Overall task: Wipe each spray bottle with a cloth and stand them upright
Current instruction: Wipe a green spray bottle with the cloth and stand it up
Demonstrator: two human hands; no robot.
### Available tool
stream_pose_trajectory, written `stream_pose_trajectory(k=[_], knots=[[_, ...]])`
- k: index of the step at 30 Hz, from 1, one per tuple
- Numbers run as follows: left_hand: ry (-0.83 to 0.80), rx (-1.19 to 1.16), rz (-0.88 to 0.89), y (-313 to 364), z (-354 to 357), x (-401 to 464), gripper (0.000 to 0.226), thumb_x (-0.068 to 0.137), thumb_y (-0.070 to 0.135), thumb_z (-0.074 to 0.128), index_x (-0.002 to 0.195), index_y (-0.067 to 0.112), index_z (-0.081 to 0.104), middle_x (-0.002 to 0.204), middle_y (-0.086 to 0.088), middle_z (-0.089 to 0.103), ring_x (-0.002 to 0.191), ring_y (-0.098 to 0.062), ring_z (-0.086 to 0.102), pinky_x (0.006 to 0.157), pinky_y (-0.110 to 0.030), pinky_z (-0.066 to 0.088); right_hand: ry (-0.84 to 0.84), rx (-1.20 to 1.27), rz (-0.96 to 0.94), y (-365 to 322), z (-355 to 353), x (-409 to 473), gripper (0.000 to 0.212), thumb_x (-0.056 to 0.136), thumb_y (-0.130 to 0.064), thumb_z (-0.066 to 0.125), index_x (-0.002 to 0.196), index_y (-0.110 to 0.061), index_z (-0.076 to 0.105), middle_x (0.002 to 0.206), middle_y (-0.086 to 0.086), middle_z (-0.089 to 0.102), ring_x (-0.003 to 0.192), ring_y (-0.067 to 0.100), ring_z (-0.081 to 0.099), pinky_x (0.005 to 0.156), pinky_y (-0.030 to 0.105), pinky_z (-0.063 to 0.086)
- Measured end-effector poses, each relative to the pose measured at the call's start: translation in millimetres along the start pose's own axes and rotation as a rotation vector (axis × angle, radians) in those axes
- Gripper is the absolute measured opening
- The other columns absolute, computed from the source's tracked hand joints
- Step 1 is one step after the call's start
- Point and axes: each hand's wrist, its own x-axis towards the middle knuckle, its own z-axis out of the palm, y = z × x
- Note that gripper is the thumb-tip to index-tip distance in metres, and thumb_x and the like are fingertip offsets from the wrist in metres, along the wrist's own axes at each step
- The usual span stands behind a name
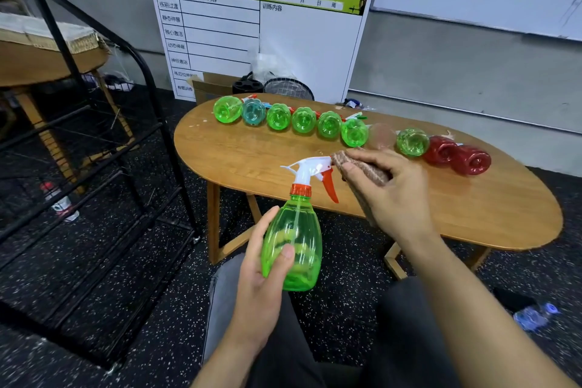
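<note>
My left hand [261,264] grips a green spray bottle [294,246] upright in front of the table, its white head and orange trigger [318,172] on top. My right hand [387,189] holds a brown knitted cloth [362,167] pressed against the back of the spray head. On the oval wooden table [472,214] several bottles lie on their sides in a row, bases toward me: green ones [304,120], one blue [253,112], one more green [412,142] and two red [470,162] at the right end.
A black metal rack [94,167] stands to the left. A white schedule board [252,25] leans on the wall behind the table, with a cardboard box and a mesh basket [288,88] at its foot. A crushed plastic bottle [535,316] lies on the floor at right.
</note>
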Motion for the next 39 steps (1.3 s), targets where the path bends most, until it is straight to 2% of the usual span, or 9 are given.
stream_pose_trajectory(k=[7,14,17,20,22,28,35,37,39], knots=[[-0.016,0.005,-0.008,-1,0,0,0.058,0.089,0.025,0.061,0.145,0.035,0.051,0.121,0.017,0.074,0.113,-0.009,0.072,0.082,-0.02,0.059,0.056,-0.044,-0.011,6,10,3,0.025,0.088,-0.036,0.078,0.113,-0.035,0.074,0.102,-0.03,0.065,0.097,-0.014,0.064,0.087,0.009,0.052],[-0.004,-0.002,-0.015,-5,1,0,0.058,0.089,0.027,0.061,0.146,0.035,0.051,0.125,0.015,0.073,0.115,-0.009,0.071,0.084,-0.021,0.059,0.078,-0.128,0.006,5,6,2,0.027,0.087,-0.047,0.074,0.113,-0.04,0.072,0.102,-0.028,0.066,0.094,-0.012,0.065,0.085,0.017,0.055],[0.029,-0.007,-0.052,-9,0,1,0.056,0.092,0.037,0.061,0.147,0.042,0.051,0.137,0.009,0.069,0.125,-0.012,0.067,0.1,-0.034,0.058,-0.162,0.051,0.024,-17,5,-16,0.027,0.08,-0.056,0.069,0.105,-0.046,0.074,0.094,-0.025,0.068,0.084,-0.005,0.065,0.065,0.009,0.048],[0.026,-0.045,-0.097,-8,0,3,0.058,0.096,0.05,0.065,0.151,0.045,0.047,0.145,0.004,0.065,0.135,-0.02,0.062,0.115,-0.054,0.047,-0.476,0.166,0.002,-26,11,-46,0.021,0.085,-0.04,0.078,0.106,-0.037,0.081,0.099,-0.015,0.073,0.089,0.005,0.069,0.072,0.019,0.055],[-0.006,-0.048,-0.09,-5,1,3,0.067,0.094,0.055,0.068,0.155,0.044,0.042,0.147,0.002,0.064,0.137,-0.025,0.061,0.115,-0.057,0.046,-0.466,0.188,0.011,-20,12,-54,0.022,0.086,-0.026,0.083,0.108,-0.029,0.082,0.102,-0.014,0.074,0.095,0.009,0.071,0.08,0.025,0.058],[-0.151,0.049,-0.032,-12,0,0,0.111,0.07,0.059,0.092,0.16,0.038,0.031,0.153,0.006,0.059,0.136,-0.022,0.062,0.101,-0.034,0.057,-0.261,0.329,0.206,-3,6,-51,0.02,0.087,-0.02,0.081,0.106,-0.025,0.082,0.098,-0.016,0.078,0.089,0.004,0.074,0.079,0.018,0.054],[-0.178,0.328,0.089,-28,3,-1,0.111,0.064,0.029,0.103,0.154,0.048,0.041,0.158,0.018,0.046,0.137,-0.009,0.058,0.096,-0.022,0.056,-0.162,0.458,0.466,11,9,-59,0.017,0.092,-0.015,0.077,0.105,-0.023,0.082,0.103,-0.004,0.081,0.097,0.016,0.077,0.093,0.043,0.061],[-0.123,0.424,0.135,-28,3,1,0.103,0.063,0.025,0.103,0.147,0.049,0.047,0.149,0.025,0.052,0.139,-0.003,0.053,0.099,-0.013,0.05,-0.14,0.445,0.457,8,9,-65,0.018,0.091,-0.016,0.077,0.105,-0.025,0.082,0.105,-0.005,0.08,0.097,0.014,0.077,0.089,0.04,0.062],[-0.052,0.508,0.168,-27,2,4,0.099,0.062,0.033,0.102,0.144,0.049,0.049,0.143,0.029,0.055,0.137,0.001,0.051,0.104,-0.011,0.046,-0.069,0.386,0.339,2,8,-74,0.02,0.089,-0.019,0.077,0.106,-0.027,0.081,0.106,-0.007,0.079,0.093,0.009,0.076,0.08,0.024,0.061]])
